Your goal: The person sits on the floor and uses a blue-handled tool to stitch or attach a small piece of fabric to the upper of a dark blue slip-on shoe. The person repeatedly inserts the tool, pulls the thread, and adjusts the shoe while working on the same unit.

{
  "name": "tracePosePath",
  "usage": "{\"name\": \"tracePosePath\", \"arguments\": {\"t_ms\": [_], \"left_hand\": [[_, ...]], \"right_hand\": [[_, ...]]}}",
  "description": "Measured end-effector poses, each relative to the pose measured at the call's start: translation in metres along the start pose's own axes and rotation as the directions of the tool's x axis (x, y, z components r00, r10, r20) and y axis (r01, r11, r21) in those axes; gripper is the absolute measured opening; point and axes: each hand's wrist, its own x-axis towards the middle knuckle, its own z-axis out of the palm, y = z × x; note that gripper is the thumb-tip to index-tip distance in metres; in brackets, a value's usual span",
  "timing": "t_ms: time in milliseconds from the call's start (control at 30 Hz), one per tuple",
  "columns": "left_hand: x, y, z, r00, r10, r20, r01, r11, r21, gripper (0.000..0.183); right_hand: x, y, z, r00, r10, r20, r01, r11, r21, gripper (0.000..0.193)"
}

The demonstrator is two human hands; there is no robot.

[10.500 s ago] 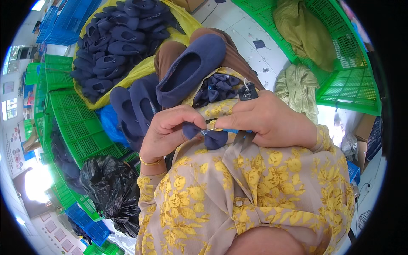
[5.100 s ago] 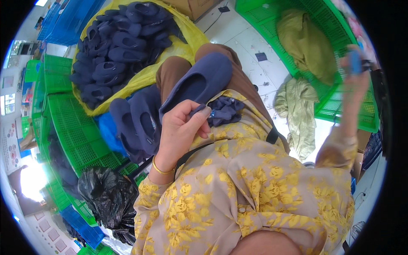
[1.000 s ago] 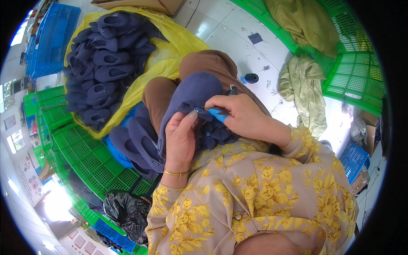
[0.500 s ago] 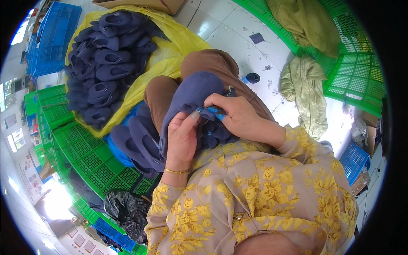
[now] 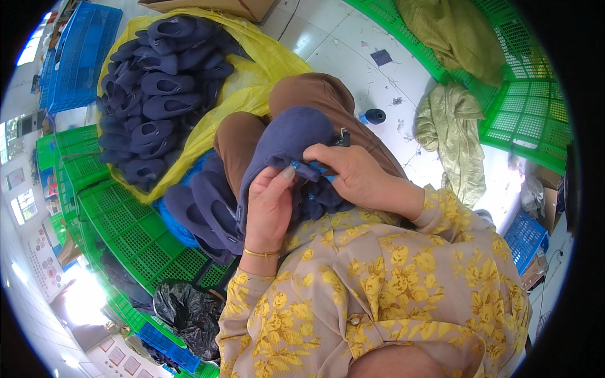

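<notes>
A dark blue felt slipper lies over my lap, toe pointing away from me. My left hand is closed on its opening edge, thumb and fingers pinching the fabric at a small bright blue spot. Close beside that spot, my right hand is closed, thumb against the bent fingers. A bit of blue shows under its fingers, but whatever it holds is hidden. More dark blue slippers rest by my left forearm. Beneath my hands is a small dark bundle with blue bits.
Ahead to the left, a yellow sack holds a heap of dark blue slippers. Green crates stand at my left, another green crate at far right. A dark thread spool and a pale green sack lie on the floor.
My right hand has shifted very slightly, and less of the blue under its fingers shows. The left hand keeps its pinch on the slipper edge.
</notes>
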Motion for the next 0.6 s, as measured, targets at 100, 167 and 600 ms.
{"name": "tracePosePath", "arguments": {"t_ms": [100,167,600], "left_hand": [[0.0,0.0,0.001,1.0,0.001,-0.007,-0.001,1.0,0.005,0.022],[0.0,-0.002,-0.003,1.0,0.0,0.01,0.0,1.0,0.001,0.021],[-0.006,-0.003,0.021,0.997,0.017,-0.076,-0.001,0.98,0.199,0.014]], "right_hand": [[-0.001,-0.002,0.002,1.0,0.023,-0.008,-0.022,0.999,0.025,0.037],[-0.001,-0.006,0.003,0.997,0.08,0.0,-0.08,0.995,0.057,0.035],[0.026,-0.034,-0.016,0.977,0.189,0.101,-0.196,0.979,0.062,0.023]]}}
